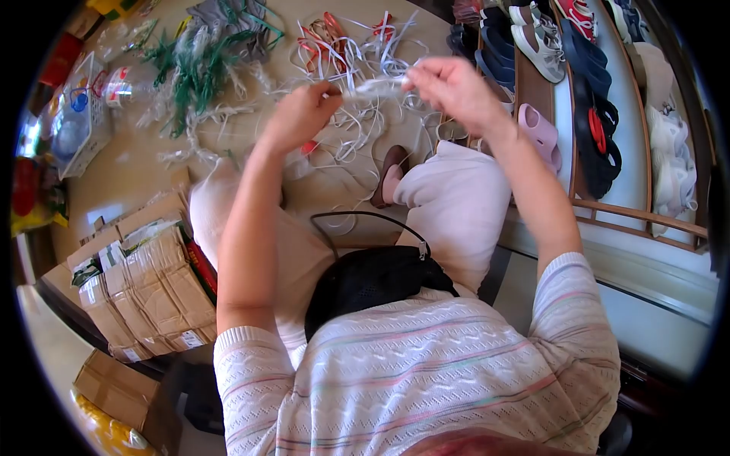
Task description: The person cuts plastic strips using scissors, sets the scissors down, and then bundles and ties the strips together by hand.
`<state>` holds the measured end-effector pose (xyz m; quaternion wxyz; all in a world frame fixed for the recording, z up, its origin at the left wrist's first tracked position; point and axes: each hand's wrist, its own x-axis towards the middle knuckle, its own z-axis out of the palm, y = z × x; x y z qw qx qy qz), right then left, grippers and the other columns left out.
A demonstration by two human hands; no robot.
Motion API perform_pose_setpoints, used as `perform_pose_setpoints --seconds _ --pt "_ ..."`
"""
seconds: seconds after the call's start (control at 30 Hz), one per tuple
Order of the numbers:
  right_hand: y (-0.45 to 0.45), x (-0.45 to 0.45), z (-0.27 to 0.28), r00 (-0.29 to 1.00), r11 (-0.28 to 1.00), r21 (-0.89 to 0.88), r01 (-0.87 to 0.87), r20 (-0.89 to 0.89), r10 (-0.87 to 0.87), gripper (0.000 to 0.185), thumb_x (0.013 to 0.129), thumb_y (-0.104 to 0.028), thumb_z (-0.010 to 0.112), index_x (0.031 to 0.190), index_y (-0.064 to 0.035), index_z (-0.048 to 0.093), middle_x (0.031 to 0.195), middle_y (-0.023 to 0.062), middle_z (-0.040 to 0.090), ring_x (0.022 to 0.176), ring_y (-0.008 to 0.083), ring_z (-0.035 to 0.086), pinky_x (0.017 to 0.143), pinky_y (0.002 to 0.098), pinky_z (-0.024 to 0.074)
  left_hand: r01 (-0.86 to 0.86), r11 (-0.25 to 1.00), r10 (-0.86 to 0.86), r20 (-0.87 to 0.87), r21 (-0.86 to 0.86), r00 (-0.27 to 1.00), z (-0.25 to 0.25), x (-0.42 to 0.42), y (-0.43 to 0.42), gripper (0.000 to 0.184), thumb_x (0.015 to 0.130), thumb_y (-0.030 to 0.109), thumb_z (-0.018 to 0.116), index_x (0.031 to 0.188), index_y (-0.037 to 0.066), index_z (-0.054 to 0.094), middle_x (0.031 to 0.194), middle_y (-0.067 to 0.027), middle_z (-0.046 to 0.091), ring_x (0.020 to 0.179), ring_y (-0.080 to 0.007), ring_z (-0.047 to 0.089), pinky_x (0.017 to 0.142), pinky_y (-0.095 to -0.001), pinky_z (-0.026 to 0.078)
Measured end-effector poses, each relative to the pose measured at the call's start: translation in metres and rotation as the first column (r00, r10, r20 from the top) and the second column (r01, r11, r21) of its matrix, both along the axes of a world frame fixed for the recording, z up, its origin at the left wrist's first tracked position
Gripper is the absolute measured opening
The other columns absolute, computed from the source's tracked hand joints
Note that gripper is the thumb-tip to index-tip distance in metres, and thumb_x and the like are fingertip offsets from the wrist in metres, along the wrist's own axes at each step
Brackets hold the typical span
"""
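Note:
In the head view, a short length of white strip point(374, 88) runs between my two hands, slightly blurred. My left hand point(303, 115) pinches one end with its fingers closed. The other end is gripped by the thumb and fingers of my right hand point(455, 90). Below and beyond them, loose curly white strips point(363, 133) spread over the floor. Red strips point(325, 42) lie tangled with more white ones at the top. Left of these sits a tangle of green strands point(194, 72) with frayed white pieces around it.
A wooden shoe rack point(646, 216) with several pairs of shoes stands on the right. Cardboard boxes point(148, 292) are at the left. A white basket point(90, 137) with bottles stands at the upper left. A black bag point(372, 277) rests on my lap.

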<state>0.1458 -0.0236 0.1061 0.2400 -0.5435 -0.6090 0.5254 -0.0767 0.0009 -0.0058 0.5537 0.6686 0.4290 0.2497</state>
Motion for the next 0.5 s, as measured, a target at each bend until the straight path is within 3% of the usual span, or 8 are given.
perform_pose_setpoints --seconds 0.07,0.13,0.2,0.3,0.33,0.37,0.4,0.5 --pt "-0.029 -0.016 -0.007 0.981 0.988 -0.147 0.043 -0.179 -0.07 0.024 0.09 -0.022 0.047 0.086 -0.0033 0.061 0.056 -0.0071 0.042 0.047 0.0003 0.032 0.041 0.0159 0.0245 -0.146 0.989 0.149 0.089 -0.036 0.985 -0.002 0.004 0.0 0.022 0.087 0.021 0.05 0.099 0.003 0.053 0.056 0.0018 0.043 0.045 -0.0066 0.036 0.04 -0.0199 0.029" --pt "-0.047 -0.016 -0.032 0.949 0.925 -0.374 -0.069 -0.311 -0.055 0.022 0.091 -0.023 0.046 0.09 -0.0049 0.059 0.056 -0.0055 0.043 0.046 0.0012 0.031 0.04 0.0156 0.0224 -0.09 0.947 0.197 0.337 -0.309 0.921 0.012 0.004 -0.002 0.021 0.087 0.022 0.051 0.097 0.004 0.054 0.056 0.0005 0.044 0.044 -0.0069 0.037 0.039 -0.0203 0.029" --pt "-0.051 -0.003 -0.066 0.896 0.799 -0.565 -0.208 -0.438 -0.077 0.022 0.091 -0.023 0.046 0.091 -0.0044 0.058 0.058 -0.0032 0.047 0.05 0.0028 0.038 0.042 0.0177 0.03 0.08 0.886 0.183 0.505 -0.456 0.843 0.023 -0.001 -0.008 0.021 0.087 0.024 0.052 0.094 0.005 0.054 0.056 -0.0003 0.044 0.044 -0.0067 0.037 0.038 -0.0203 0.03" --pt "-0.04 0.013 -0.107 0.969 0.97 -0.022 -0.242 0.037 0.243 0.021 0.09 -0.023 0.048 0.091 -0.0037 0.057 0.062 -0.0014 0.051 0.056 0.0051 0.045 0.049 0.0212 0.0383 0.442 0.791 -0.063 0.662 -0.424 0.747 0.023 -0.003 -0.017 0.021 0.087 0.026 0.052 0.089 0.005 0.053 0.056 0.0001 0.045 0.041 -0.0054 0.037 0.037 -0.0197 0.029" --pt "-0.039 0.005 -0.095 0.979 0.999 0.05 -0.002 -0.203 0.012 0.021 0.089 -0.023 0.051 0.085 -0.0031 0.057 0.065 -0.0013 0.054 0.062 0.0062 0.048 0.056 0.023 0.0415 0.476 0.782 -0.193 0.57 -0.402 0.799 0.025 -0.002 -0.018 0.021 0.087 0.026 0.052 0.089 0.005 0.053 0.056 0.0003 0.045 0.041 -0.0057 0.038 0.038 -0.02 0.029" --pt "-0.022 0.018 -0.088 0.985 0.988 0.036 -0.147 0.094 0.143 0.021 0.087 -0.023 0.053 0.081 -0.0028 0.057 0.064 -0.0014 0.053 0.06 0.0057 0.047 0.055 0.0225 0.0402 0.51 0.77 -0.317 0.463 -0.384 0.828 0.026 0.0 -0.018 0.021 0.087 0.026 0.051 0.089 0.005 0.053 0.056 0.0005 0.045 0.042 -0.006 0.038 0.038 -0.0202 0.03" --pt "0.0 0.032 -0.082 0.886 0.96 -0.02 -0.281 0.379 0.267 0.022 0.086 -0.022 0.054 0.077 -0.0026 0.057 0.062 -0.0015 0.052 0.058 0.0052 0.045 0.053 0.022 0.0388 0.543 0.753 -0.432 0.344 -0.371 0.834 0.027 0.002 -0.018 0.022 0.087 0.026 0.051 0.09 0.004 0.053 0.056 0.0007 0.045 0.042 -0.0062 0.039 0.038 -0.0205 0.03" --pt "0.018 0.021 -0.048 0.833 0.946 0.093 -0.311 0.505 0.225 0.027 0.08 -0.028 0.059 0.072 -0.0016 0.059 0.058 0.0077 0.055 0.052 0.0123 0.049 0.049 0.0301 0.0395 0.438 0.845 -0.465 -0.015 -0.308 0.885 0.017 0.009 -0.015 0.021 0.087 0.023 0.049 0.089 0.003 0.054 0.055 0.0002 0.047 0.043 -0.0072 0.041 0.04 -0.0212 0.033"
